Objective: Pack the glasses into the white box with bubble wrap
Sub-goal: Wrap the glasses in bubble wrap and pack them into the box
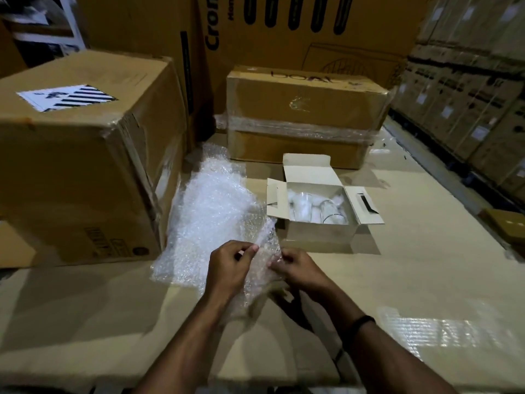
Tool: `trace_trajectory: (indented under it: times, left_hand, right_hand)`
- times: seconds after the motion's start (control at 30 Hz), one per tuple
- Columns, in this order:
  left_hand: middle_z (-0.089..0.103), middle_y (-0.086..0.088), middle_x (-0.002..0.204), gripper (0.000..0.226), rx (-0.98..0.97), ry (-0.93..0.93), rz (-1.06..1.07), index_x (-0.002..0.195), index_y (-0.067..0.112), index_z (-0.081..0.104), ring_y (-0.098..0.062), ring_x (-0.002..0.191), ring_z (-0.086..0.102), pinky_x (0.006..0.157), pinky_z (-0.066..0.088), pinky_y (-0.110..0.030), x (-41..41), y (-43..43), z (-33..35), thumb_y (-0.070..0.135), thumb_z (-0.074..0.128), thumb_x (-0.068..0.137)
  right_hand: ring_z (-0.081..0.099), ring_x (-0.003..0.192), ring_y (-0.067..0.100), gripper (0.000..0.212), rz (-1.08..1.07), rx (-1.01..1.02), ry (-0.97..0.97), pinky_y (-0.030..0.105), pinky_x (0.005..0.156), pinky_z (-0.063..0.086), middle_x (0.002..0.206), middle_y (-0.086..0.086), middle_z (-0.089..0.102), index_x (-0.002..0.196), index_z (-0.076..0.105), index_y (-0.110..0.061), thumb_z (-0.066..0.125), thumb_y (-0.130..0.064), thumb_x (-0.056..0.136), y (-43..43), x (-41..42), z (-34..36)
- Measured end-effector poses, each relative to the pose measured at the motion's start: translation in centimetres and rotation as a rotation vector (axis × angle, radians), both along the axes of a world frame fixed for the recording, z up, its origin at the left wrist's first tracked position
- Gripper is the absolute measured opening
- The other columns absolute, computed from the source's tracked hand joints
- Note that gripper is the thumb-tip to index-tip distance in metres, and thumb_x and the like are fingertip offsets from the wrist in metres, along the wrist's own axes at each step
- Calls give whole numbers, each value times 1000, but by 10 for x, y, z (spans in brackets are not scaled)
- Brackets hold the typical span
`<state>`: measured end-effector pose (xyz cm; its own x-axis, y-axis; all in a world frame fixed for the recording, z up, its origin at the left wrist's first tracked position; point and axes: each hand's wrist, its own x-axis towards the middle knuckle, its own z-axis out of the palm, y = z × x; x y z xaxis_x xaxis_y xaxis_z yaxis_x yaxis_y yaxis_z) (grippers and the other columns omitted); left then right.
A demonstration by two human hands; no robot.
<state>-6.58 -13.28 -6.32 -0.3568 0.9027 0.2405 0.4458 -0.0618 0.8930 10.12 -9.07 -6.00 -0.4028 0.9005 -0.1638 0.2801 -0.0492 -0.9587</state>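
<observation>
Your left hand (231,264) and right hand (295,267) both pinch the bubble wrap (211,220) edge; beyond your right fingers (277,263), the open white box (321,231) holds glasses (326,210).

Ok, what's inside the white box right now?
The open white box holds clear glasses lying among white wrap. How many there are cannot be told; the near wall and left flap hide the bottom and part of the inside.

glossy bubble wrap (210,211), matt cardboard box (318,234)
</observation>
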Motion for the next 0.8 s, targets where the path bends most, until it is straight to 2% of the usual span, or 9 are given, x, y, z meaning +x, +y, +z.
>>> trace_trajectory:
  times: [0.1, 0.2, 0.27, 0.37, 0.47, 0.57, 0.63, 0.7, 0.8]
  left_hand:
    - [69, 9, 92, 17, 94, 123, -60, 90, 20, 76, -14, 88, 62, 74, 48, -28, 3, 4, -5, 34, 67, 90]
    - [67, 9, 110, 30, 176, 345, -195, 99, 28, 76, -15, 107, 56, 90, 44, -38, 18, 10, -11, 47, 55, 87]
    - [60, 8, 129, 39, 149, 484, -298, 111, 35, 71, -17, 124, 48, 103, 35, -44, 34, 12, -13, 54, 48, 86]
    - [26, 11, 158, 55, -57, 681, -459, 138, 46, 46, -15, 147, 14, 118, 8, -48, 63, 14, -17, 65, 39, 87]
    - [0, 7, 163, 64, -274, 803, -540, 149, 45, 21, -16, 149, -6, 118, -8, -49, 91, 15, -24, 66, 39, 92]
    - [-5, 2, 163, 67, -417, 770, -536, 152, 41, 16, -19, 149, -10, 118, -9, -52, 111, 12, -33, 66, 36, 93]
    - [-2, 2, 163, 65, -434, 786, -502, 152, 39, 17, -19, 150, -8, 118, -6, -53, 119, 13, -37, 65, 33, 94]
    - [-1, 4, 163, 64, -441, 805, -470, 152, 39, 19, -19, 150, -6, 119, -4, -53, 121, 15, -39, 65, 31, 94]
    - [10, 5, 163, 59, -392, 791, -387, 150, 38, 27, -17, 150, 2, 119, -1, -47, 120, 13, -37, 61, 33, 96]
  right_hand:
    - [62, 64, 24, 13, -137, -238, 338, 32, 61, 54, 79, 15, 68, 85, 69, 1, 57, 6, 87, 0, 34, 10]
    - [55, 62, 24, 13, -194, -338, 355, 33, 55, 54, 79, 14, 59, 96, 59, -1, 57, 6, 85, 5, 86, 20]
    - [55, 56, 19, 20, -212, -339, 193, 26, 47, 50, 76, 12, 59, 102, 61, -2, 53, 8, 86, 7, 124, 31]
    - [49, 50, 17, 17, -180, -272, -136, 22, 45, 42, 70, 10, 56, 98, 65, 5, 51, 5, 88, 20, 172, 44]
    - [44, 47, 19, 15, -222, -158, -385, 24, 48, 38, 68, 13, 55, 95, 64, 9, 52, 2, 91, 47, 208, 44]
    - [49, 44, 18, 11, -272, -62, -558, 26, 50, 41, 71, 11, 64, 99, 67, -3, 60, -4, 91, 70, 221, 36]
    - [63, 66, 22, 28, -272, 62, -775, 29, 64, 48, 90, 11, 69, 115, 63, -12, 68, -16, 88, 74, 221, 29]
    - [62, 101, 28, 48, -272, 345, -1054, 34, 82, 49, 117, 11, 64, 132, 53, -18, 68, -28, 87, 65, 214, 23]
    - [51, 123, 29, 52, -178, 656, -970, 38, 101, 42, 142, 9, 50, 139, 48, -20, 60, -37, 91, 37, 192, 7]
